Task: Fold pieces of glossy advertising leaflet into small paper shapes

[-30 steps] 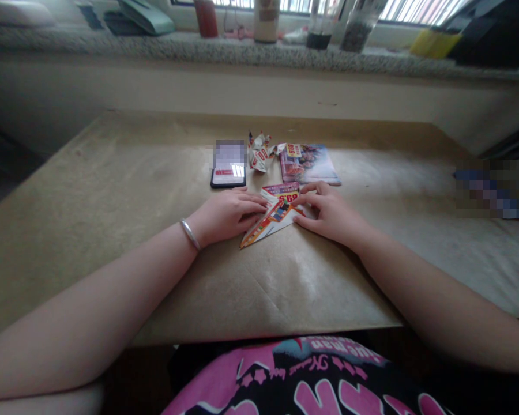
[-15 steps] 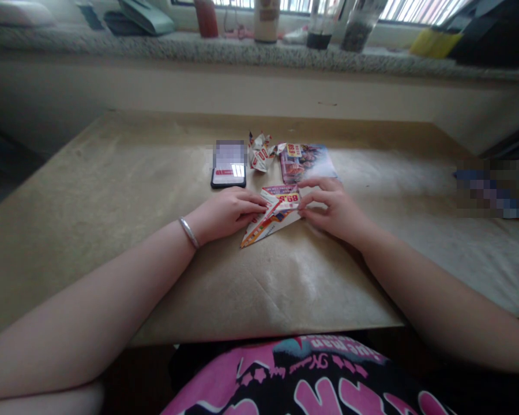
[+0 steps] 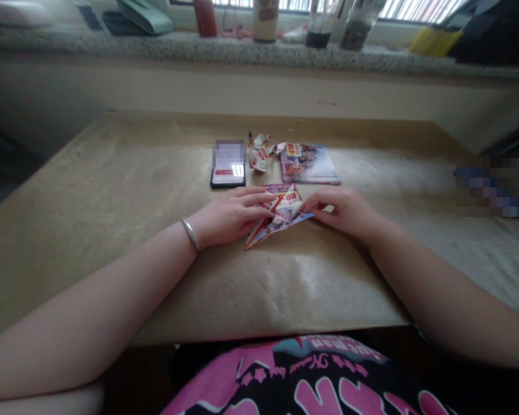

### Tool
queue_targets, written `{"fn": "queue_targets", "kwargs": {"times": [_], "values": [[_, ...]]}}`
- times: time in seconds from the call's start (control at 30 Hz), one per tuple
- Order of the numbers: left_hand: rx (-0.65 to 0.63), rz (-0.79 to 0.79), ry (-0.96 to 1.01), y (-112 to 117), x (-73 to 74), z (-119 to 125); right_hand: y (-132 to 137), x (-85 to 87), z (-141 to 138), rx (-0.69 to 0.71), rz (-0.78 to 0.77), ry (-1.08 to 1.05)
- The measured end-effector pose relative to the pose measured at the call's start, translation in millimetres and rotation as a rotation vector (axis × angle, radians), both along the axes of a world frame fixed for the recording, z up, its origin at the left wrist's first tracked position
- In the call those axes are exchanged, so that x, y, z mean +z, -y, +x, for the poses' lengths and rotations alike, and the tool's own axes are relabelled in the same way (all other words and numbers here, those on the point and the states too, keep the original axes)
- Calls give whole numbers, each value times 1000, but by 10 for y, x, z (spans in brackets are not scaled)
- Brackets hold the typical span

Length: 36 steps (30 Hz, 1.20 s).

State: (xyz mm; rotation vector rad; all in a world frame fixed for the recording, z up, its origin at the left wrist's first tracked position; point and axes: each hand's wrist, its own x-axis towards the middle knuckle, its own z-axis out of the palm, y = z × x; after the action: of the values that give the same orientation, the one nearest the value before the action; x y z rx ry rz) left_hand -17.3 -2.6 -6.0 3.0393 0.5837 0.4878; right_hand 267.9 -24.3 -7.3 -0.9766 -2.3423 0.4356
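A folded sheet of printed paper (image 3: pixel 281 214) lies on the table between my hands, its pointed corner toward me. My left hand (image 3: pixel 236 213) rests on its left side, fingers stretched flat across the folds. At the right edge, my right hand (image 3: pixel 343 210) pinches a flap of the paper between thumb and fingers. Beyond it stands a folded paper figure (image 3: pixel 259 155) in similar printed paper. Beside that figure lies a stack of printed sheets (image 3: pixel 315 167), and on the other side a phone (image 3: pixel 228 177) with its screen lit.
The table (image 3: pixel 155 173) has a tan cover and ends at a wall. A speckled stone sill (image 3: pixel 225 52) above carries a red bottle (image 3: pixel 205 18), several jars and a yellow object (image 3: pixel 435 40). A blurred blue item (image 3: pixel 488 190) lies at the right edge.
My right hand has drawn the paper's right flap outward, so more of its pictured side shows. My left fingers have spread flatter over the paper.
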Motion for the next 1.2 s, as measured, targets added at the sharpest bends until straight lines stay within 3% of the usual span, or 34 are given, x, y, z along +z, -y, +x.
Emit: {"fn": "queue_targets", "kwargs": {"times": [0.23,0.7,0.9,1.2], "values": [[100,31,-59,22,20,13,-9,6,21,28,28,-29],[290,-153,-242,55,42,7,-109,-41,116,66,53,148],[282,-161,-252,52,44,10,-103,-9,110,134,61,139],[278,-108,-176,45,21,45,38,4,-82,50,44,193]]}}
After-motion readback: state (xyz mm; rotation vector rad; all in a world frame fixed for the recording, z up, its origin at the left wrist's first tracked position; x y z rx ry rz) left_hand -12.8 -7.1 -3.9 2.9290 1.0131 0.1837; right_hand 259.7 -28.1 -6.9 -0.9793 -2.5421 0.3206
